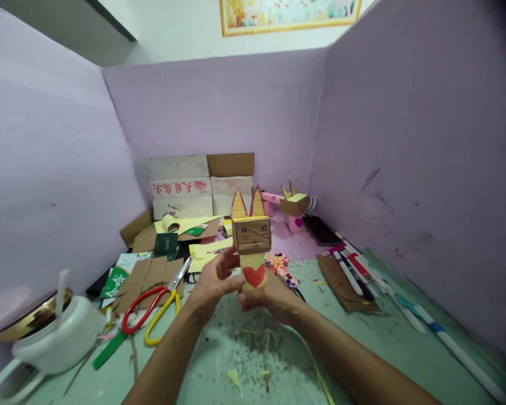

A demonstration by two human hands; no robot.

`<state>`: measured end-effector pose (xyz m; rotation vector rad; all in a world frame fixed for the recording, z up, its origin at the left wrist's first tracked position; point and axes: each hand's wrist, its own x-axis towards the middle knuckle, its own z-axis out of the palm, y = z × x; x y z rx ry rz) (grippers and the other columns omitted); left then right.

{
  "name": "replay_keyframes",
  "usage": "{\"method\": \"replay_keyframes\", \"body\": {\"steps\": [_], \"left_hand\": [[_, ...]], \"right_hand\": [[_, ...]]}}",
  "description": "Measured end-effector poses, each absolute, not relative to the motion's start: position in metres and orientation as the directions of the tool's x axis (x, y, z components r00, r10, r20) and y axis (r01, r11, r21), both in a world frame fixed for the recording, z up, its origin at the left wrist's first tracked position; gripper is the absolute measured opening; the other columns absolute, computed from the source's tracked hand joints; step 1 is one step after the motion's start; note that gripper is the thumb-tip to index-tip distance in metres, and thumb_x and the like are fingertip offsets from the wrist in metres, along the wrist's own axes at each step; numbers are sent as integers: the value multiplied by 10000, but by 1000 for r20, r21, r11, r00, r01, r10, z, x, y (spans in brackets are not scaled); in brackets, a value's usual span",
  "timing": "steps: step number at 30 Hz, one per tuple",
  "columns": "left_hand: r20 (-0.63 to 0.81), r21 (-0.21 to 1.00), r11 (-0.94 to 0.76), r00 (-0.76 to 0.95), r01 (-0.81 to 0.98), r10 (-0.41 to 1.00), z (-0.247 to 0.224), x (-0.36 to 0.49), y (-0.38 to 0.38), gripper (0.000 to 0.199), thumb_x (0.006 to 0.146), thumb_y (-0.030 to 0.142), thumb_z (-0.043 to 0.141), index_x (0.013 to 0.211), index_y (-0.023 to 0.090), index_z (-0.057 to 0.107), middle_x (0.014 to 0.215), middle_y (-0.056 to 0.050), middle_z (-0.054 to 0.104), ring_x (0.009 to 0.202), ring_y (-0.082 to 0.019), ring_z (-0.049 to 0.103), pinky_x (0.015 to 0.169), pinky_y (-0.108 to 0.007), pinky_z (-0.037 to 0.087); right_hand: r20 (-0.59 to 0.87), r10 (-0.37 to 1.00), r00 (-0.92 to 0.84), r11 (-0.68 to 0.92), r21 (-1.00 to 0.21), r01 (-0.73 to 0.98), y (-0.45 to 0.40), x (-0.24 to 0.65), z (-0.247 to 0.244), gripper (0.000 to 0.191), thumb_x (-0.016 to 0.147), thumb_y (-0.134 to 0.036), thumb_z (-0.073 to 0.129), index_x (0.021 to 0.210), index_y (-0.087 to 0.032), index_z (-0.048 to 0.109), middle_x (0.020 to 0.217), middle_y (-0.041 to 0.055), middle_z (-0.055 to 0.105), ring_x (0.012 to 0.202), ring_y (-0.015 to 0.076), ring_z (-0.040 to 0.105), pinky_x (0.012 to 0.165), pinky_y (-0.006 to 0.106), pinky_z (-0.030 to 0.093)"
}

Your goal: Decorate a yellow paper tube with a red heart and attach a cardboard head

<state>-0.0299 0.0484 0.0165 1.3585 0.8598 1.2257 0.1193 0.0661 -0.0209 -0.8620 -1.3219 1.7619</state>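
Observation:
A cardboard animal figure stands upright between my hands. It has a brown box head with a drawn face, two pointed yellow ears edged in purple, and a pale yellow body with a red heart. My left hand grips its body from the left, thumb near the heart and other fingers partly behind. Around the lower body from the right closes my right hand, its fingers partly hidden behind the figure. Farther back, a second animal figure with a pink body stands near the right wall.
Red-and-yellow scissors lie left, beside cut cardboard and a white teapot-like vessel. A folded carton leans at the back. Right are a phone, marker pens and a cardboard piece. Paper scraps litter the front.

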Motion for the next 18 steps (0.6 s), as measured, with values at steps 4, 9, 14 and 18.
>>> {"method": "replay_keyframes", "body": {"steps": [4, 9, 14, 18], "left_hand": [[223, 971, -199, 201, -131, 954, 7, -19, 50, 503, 569, 389, 847, 997, 161, 711, 1053, -127, 723, 1034, -312, 632, 903, -384, 454], [202, 976, -202, -7, -77, 979, 10, -13, 44, 363, 530, 354, 853, 798, 139, 735, 821, -84, 745, 755, -234, 640, 679, -296, 472], [174, 979, -177, -43, -97, 984, 15, -12, 39, 333, 506, 330, 858, 729, 111, 741, 708, -69, 727, 600, -174, 571, 513, -244, 403], [165, 975, -169, -43, -147, 985, 15, -14, 40, 318, 480, 307, 865, 713, 123, 752, 678, -55, 730, 600, -186, 602, 579, -274, 463]], "right_hand": [[-48, 875, -482, -128, -983, -135, 69, 122, -20, 269, 481, -190, 737, 708, -179, 592, 628, -51, 563, 577, 125, 519, 557, 266, 487], [-6, 876, -482, -44, -997, -68, 72, 116, -29, 216, 459, -88, 689, 614, -173, 565, 573, -61, 540, 549, 111, 462, 510, 230, 373], [22, 875, -483, -5, -998, -55, 70, 113, -30, 241, 465, -82, 675, 639, -183, 544, 598, -67, 539, 552, 104, 426, 507, 229, 326], [35, 846, -533, 10, -999, -51, 71, 119, -27, 323, 486, -95, 712, 767, -191, 585, 656, -56, 574, 613, 133, 491, 554, 241, 371]]}}
